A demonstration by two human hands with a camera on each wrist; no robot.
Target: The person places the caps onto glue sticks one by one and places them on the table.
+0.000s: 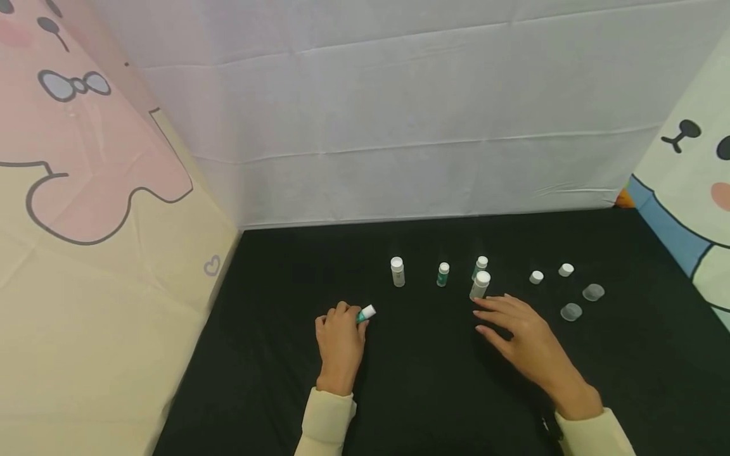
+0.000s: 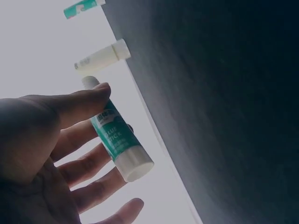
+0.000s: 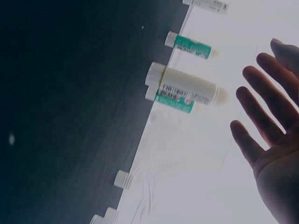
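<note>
My left hand (image 1: 341, 339) pinches a green glue stick (image 2: 117, 133) with a white cap between thumb and fingers, low over the black table. The lettering on its label shows in the left wrist view. My right hand (image 1: 525, 339) has its fingers extended and holds nothing. It is nearest to a white glue stick (image 3: 180, 86) standing upright, whose label faces the right wrist camera. Partly hidden behind that one in the head view is a green glue stick (image 1: 480, 265). Another green stick (image 1: 442, 275) and a white stick (image 1: 398, 272) stand upright further left.
Two small white caps (image 1: 536, 277) sit on the black tabletop (image 1: 456, 392) at the right. Two clear, cup-like pieces (image 1: 571, 311) lie nearer the front. A pale cloth wall (image 1: 365, 126) closes off the back, with printed cloths at both sides.
</note>
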